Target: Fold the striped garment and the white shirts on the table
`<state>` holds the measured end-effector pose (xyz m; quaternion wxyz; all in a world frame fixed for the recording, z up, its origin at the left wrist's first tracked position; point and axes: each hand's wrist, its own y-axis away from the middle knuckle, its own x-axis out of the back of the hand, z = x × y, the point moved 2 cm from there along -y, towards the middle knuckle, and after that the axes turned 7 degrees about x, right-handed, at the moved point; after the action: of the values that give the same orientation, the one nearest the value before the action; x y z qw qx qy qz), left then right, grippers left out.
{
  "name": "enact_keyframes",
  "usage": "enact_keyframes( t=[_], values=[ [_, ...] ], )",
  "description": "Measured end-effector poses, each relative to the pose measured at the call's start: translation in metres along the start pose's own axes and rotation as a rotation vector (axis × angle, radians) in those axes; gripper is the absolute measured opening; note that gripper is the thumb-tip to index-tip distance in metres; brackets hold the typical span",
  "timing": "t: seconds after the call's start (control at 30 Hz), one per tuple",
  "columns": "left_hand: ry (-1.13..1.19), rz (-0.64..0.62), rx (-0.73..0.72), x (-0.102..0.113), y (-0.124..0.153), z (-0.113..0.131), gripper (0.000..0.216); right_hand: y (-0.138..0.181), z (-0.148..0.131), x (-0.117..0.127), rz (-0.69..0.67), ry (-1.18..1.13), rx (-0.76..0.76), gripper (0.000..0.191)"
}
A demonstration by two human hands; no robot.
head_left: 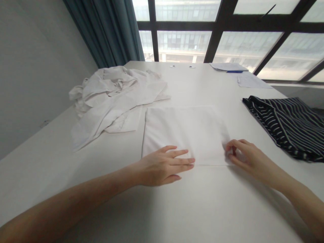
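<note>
A flat white rectangular cloth (184, 131) lies on the white table in front of me. My left hand (164, 166) rests palm down across its near edge, fingers spread. At the cloth's near right corner, my right hand (241, 155) pinches the fabric between thumb and fingers, and the edge there looks slightly lifted. Left of the flat cloth is a heap of crumpled white cloth (118, 91), with one loose end trailing toward me. Neither hand touches that heap.
A black-and-white striped cloth (296, 125) lies at the table's right edge. Papers (227, 66) with a blue pen (234, 71) sit at the far right. Two small white pieces (192, 67) are near the far edge. Behind stand a window and a teal curtain (108, 30).
</note>
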<state>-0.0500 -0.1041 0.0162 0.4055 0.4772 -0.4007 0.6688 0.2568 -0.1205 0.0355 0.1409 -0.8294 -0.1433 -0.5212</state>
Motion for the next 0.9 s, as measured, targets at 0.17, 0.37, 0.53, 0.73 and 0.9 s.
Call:
enact_keyframes(
  t=[0.17, 0.37, 0.53, 0.73, 0.9],
  values=[
    [-0.009, 0.013, -0.022, 0.001, 0.000, 0.001, 0.041, 0.000, -0.004, 0.002, 0.090, -0.071, -0.040, 0.006],
    [-0.003, -0.012, -0.019, 0.002, -0.001, 0.002, 0.039, 0.001, 0.006, -0.005, 0.014, -0.026, -0.039, 0.008],
    [-0.010, 0.006, -0.021, 0.003, 0.000, 0.003, 0.039, 0.004, 0.000, -0.007, 0.228, 0.163, 0.073, 0.011],
    [-0.011, -0.001, -0.025, 0.002, 0.000, 0.003, 0.040, 0.003, -0.033, -0.028, 0.076, 0.006, 0.393, 0.022],
    [-0.001, -0.044, -0.022, 0.003, -0.001, 0.003, 0.040, -0.001, -0.037, -0.033, -0.043, -0.150, 0.406, 0.025]
  ],
)
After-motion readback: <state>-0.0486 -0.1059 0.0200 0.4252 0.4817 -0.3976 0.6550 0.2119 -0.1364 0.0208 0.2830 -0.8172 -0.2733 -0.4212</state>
